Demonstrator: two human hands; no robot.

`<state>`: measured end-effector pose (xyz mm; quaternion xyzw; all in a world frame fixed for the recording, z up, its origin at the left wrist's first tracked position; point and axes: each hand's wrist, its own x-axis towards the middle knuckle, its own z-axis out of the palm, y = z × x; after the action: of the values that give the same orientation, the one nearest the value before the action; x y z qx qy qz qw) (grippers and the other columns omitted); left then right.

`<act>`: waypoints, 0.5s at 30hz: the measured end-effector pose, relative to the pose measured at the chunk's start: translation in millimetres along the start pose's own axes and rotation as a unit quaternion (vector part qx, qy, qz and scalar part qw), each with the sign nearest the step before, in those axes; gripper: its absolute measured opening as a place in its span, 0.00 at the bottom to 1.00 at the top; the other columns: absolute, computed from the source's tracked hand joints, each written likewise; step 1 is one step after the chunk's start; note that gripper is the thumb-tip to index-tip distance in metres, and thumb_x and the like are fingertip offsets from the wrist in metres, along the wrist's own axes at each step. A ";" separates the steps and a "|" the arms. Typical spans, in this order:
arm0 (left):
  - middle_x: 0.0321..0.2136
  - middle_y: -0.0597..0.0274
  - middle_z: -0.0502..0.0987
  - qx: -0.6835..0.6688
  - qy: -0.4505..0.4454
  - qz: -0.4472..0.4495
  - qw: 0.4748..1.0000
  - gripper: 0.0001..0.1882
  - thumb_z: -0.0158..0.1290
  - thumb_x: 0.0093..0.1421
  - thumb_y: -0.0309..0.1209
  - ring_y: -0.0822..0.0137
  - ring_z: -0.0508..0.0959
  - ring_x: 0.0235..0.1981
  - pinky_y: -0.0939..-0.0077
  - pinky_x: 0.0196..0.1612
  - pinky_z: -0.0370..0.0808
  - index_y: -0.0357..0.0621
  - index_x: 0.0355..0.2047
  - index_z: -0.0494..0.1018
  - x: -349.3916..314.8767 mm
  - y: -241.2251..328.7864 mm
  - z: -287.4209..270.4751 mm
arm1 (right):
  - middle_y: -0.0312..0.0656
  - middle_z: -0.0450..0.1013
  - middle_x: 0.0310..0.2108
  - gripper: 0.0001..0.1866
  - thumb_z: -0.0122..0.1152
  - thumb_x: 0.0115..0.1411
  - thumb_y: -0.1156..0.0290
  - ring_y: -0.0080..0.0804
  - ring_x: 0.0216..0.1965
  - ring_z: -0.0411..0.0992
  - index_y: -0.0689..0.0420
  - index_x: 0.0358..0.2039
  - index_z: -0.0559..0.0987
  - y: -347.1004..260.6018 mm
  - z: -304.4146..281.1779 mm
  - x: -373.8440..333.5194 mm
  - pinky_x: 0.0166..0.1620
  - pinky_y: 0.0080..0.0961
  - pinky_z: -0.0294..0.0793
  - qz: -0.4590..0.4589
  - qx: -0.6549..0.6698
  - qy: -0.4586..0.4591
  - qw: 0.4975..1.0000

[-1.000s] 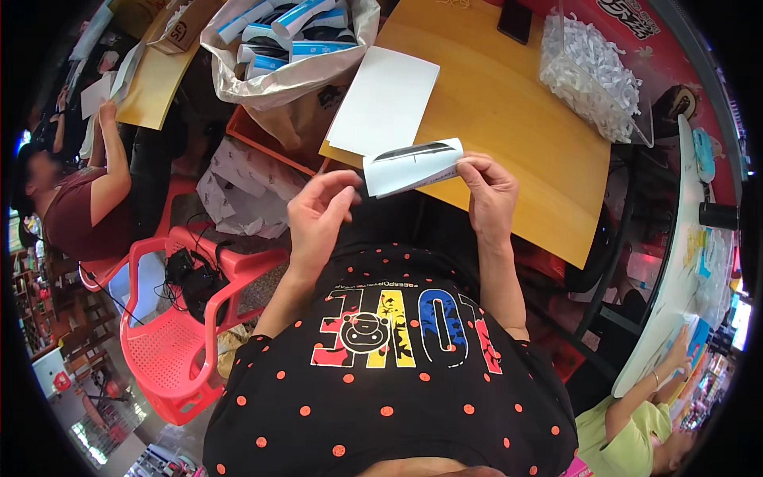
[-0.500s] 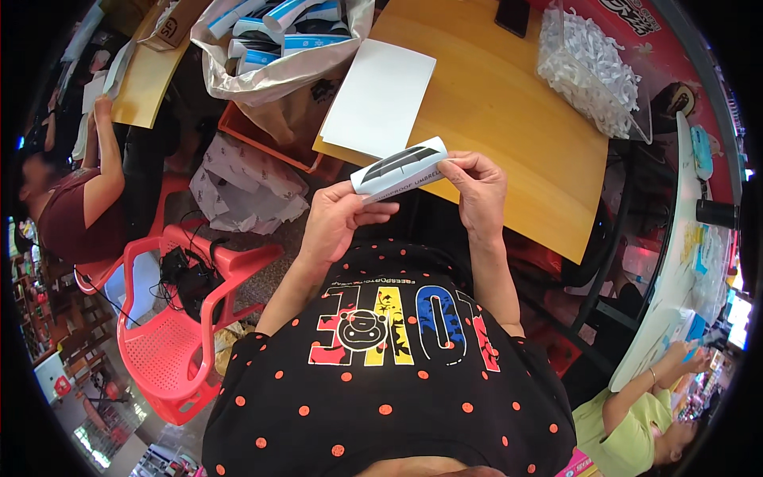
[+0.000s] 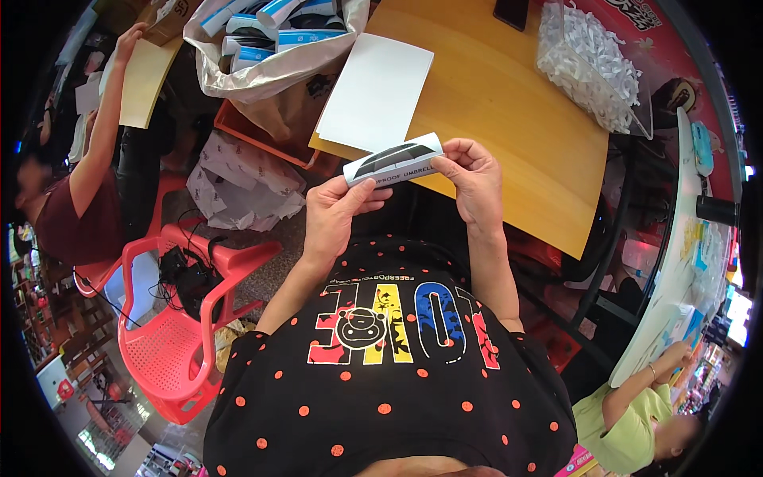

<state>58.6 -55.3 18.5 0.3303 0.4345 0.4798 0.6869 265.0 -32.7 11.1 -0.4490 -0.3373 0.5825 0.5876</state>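
A small rolled paper sleeve [image 3: 393, 161], white and pale blue with a dark umbrella picture, is held crosswise in front of my chest, just off the table's near edge. My left hand [image 3: 334, 216] pinches its left end, thumb on the near side and fingers beneath. My right hand [image 3: 475, 184] grips the right end between thumb and bent fingers. Beyond the sleeve, a stack of white sheets [image 3: 377, 91] lies on the corner of the yellow wooden table [image 3: 501, 127].
A silvery bag [image 3: 218, 86] of similar rolled sleeves stands left of the table, above an orange crate [image 3: 262, 137]. A clear box of white paper curls [image 3: 592, 75] and a phone [image 3: 512, 13] are on the table. A red chair [image 3: 163, 358] is at left. People work on both sides.
Both hands have shifted slightly left with the sleeve, which now sits flatter and turned a little about its length. The person at left has raised an arm toward a cardboard box.
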 end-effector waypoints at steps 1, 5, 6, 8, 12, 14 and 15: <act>0.37 0.49 0.78 -0.001 0.002 -0.002 1.000 0.12 0.50 0.62 0.25 0.62 0.81 0.34 0.78 0.35 0.81 0.30 0.44 0.73 0.2 -0.8 -0.1 | 0.41 0.77 0.30 0.06 0.64 0.52 0.81 0.21 0.30 0.74 0.65 0.31 0.78 -2.2 0.8 0.2 0.39 0.18 0.74 0.010 -0.003 -0.005 1.000; 0.36 0.49 0.78 -0.012 -0.004 -0.020 1.000 0.12 0.51 0.62 0.25 0.62 0.82 0.33 0.80 0.31 0.81 0.30 0.43 0.73 0.3 -3.5 -4.6 | 0.41 0.78 0.30 0.07 0.64 0.53 0.80 0.22 0.30 0.75 0.66 0.34 0.79 -0.1 -3.6 1.4 0.40 0.19 0.74 0.022 -0.021 -0.031 0.999; 0.36 0.49 0.78 -0.018 -0.008 -0.024 1.000 0.12 0.50 0.62 0.26 0.62 0.82 0.32 0.80 0.30 0.81 0.30 0.44 0.73 0.3 -3.3 -4.5 | 0.41 0.78 0.29 0.06 0.64 0.53 0.80 0.22 0.30 0.75 0.65 0.33 0.80 0.2 -4.2 1.3 0.40 0.19 0.74 0.026 -0.016 -0.031 0.999; 0.36 0.48 0.78 -0.030 -0.013 -0.028 0.999 0.12 0.50 0.63 0.26 0.62 0.82 0.31 0.81 0.28 0.81 0.30 0.44 0.72 0.2 -2.8 -4.6 | 0.40 0.78 0.29 0.05 0.63 0.53 0.80 0.22 0.30 0.75 0.65 0.32 0.80 1.5 -4.5 1.5 0.40 0.19 0.74 0.033 -0.006 -0.032 0.999; 0.39 0.49 0.78 -0.070 -0.023 -0.036 0.997 0.14 0.48 0.64 0.27 0.62 0.82 0.33 0.80 0.31 0.81 0.30 0.46 0.71 2.1 -4.6 -4.9 | 0.40 0.78 0.29 0.06 0.63 0.53 0.81 0.21 0.30 0.74 0.65 0.32 0.80 5.4 -6.0 1.0 0.40 0.19 0.74 0.033 0.008 -0.034 0.999; 0.40 0.48 0.77 -0.107 -0.030 -0.041 0.993 0.14 0.47 0.64 0.27 0.61 0.81 0.36 0.79 0.32 0.81 0.29 0.47 0.70 4.1 -6.4 -5.3 | 0.40 0.77 0.29 0.06 0.63 0.52 0.81 0.21 0.30 0.74 0.65 0.32 0.80 6.5 -7.2 1.4 0.40 0.19 0.74 0.034 0.013 -0.035 0.999; 0.40 0.48 0.77 -0.110 -0.035 -0.038 0.993 0.14 0.47 0.65 0.28 0.61 0.81 0.37 0.79 0.34 0.81 0.30 0.46 0.70 5.1 -7.7 -5.4 | 0.39 0.77 0.29 0.06 0.64 0.52 0.81 0.21 0.30 0.74 0.65 0.32 0.79 6.1 -7.1 1.1 0.40 0.19 0.73 0.032 0.012 -0.033 0.999</act>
<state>57.4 -52.7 8.2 0.2525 0.3671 0.4866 0.7515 269.3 -33.0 2.8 -0.4335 -0.3351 0.6192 0.5625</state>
